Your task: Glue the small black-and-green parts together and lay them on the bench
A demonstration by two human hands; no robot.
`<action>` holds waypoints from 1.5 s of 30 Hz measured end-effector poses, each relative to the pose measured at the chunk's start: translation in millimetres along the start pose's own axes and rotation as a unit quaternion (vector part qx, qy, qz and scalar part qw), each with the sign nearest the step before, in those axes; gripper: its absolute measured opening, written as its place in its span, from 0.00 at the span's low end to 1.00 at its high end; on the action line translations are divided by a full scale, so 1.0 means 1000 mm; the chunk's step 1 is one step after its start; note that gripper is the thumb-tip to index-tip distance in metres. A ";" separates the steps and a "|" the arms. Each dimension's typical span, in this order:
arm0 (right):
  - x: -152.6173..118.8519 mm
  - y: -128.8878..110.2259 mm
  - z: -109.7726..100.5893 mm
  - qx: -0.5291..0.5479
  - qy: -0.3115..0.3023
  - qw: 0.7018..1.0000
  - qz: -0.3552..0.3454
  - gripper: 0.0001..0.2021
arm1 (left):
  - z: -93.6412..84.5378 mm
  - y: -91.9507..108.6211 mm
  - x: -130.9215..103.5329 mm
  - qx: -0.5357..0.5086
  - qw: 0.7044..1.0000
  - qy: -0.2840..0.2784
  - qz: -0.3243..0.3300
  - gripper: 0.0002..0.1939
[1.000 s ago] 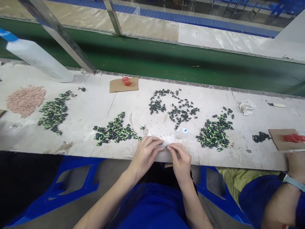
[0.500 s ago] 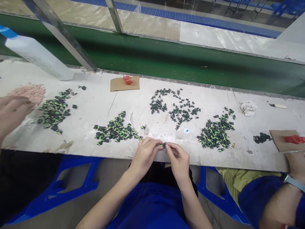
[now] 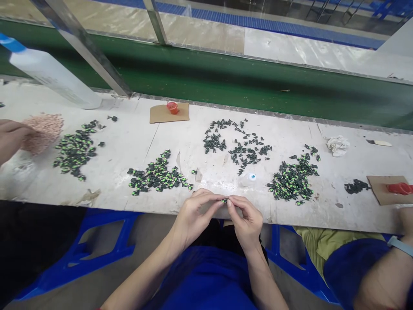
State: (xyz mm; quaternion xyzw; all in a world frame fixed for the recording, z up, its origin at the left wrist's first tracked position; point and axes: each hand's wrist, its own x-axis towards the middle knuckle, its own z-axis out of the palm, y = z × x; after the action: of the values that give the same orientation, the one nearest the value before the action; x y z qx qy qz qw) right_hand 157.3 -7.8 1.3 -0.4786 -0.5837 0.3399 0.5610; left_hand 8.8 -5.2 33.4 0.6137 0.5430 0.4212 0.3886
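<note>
Since the black-and-green piece is so small, we see the left hand and right hand pinch it between close-set fingertips, with loose black parts beyond those fingers, probably for easy reach.

This is looking like a factory workshop: small parts are lying in heaps along one workbench, and co-workers are sharing it.
</note>
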 end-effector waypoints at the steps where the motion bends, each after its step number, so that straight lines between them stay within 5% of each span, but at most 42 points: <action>1: 0.000 0.000 0.000 -0.004 0.003 1.000 -0.018 0.05 | 0.001 0.002 0.000 -0.016 1.000 0.004 -0.015 0.06; 7: 0.003 0.000 -0.004 -0.042 0.004 0.994 -0.101 0.07 | 0.003 0.006 -0.002 -0.072 0.994 0.022 -0.078 0.04; 18: 0.002 -0.001 -0.010 -0.075 -0.022 0.985 -0.153 0.10 | 0.009 0.008 -0.002 -0.052 0.996 0.046 -0.063 0.04; 36: -0.002 0.013 -0.028 -0.055 -0.071 0.995 -0.034 0.12 | 0.026 0.004 -0.005 0.022 1.000 0.014 -0.010 0.04; 41: 0.000 0.028 -0.060 -0.165 0.047 0.985 -0.022 0.16 | 0.027 -0.007 0.008 0.111 0.992 -0.002 0.056 0.22; 45: 0.019 0.032 -0.086 -0.287 0.187 0.938 -0.046 0.17 | -0.005 -0.030 0.025 0.249 0.959 0.102 0.086 0.11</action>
State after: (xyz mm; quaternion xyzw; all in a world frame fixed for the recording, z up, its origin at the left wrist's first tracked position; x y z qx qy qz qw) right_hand 249.1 7.5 -10.3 -0.6468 -0.5624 0.0354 0.5140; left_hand -4.8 23.2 9.6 0.6890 0.6126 0.3653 0.1285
